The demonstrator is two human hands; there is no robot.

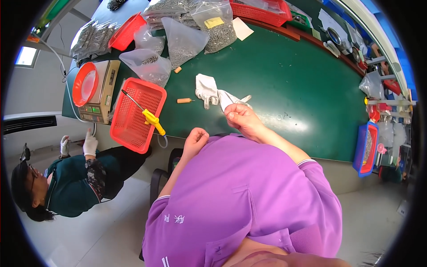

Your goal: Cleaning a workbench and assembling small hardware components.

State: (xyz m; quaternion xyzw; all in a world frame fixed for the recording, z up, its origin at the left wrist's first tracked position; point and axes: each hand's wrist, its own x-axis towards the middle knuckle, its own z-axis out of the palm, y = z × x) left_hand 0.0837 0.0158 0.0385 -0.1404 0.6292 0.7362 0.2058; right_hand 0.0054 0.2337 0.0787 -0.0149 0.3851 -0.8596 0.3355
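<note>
Two white gloves (206, 86) lie crumpled on the green table (284, 89) in front of me. My right hand (243, 120) is closed at the near end of the right-hand glove (228, 99), its thumb and fingers pinching the fabric. At the table's near edge, close to my body, my left hand (196, 139) is curled shut; nothing shows in it. Left of the gloves lies a small wooden-handled tool (183, 101) with a thin metal tip. A yellow-handled screwdriver (151, 117) rests across a red perforated basket (138, 141).
Clear bags of small metal parts (181, 44) crowd the far left. A scale (103, 91) bearing a red bowl (85, 84) stands beyond the basket. At left, a person (75, 182) wears white gloves. A blue-and-red bin (366, 149) is at the right edge.
</note>
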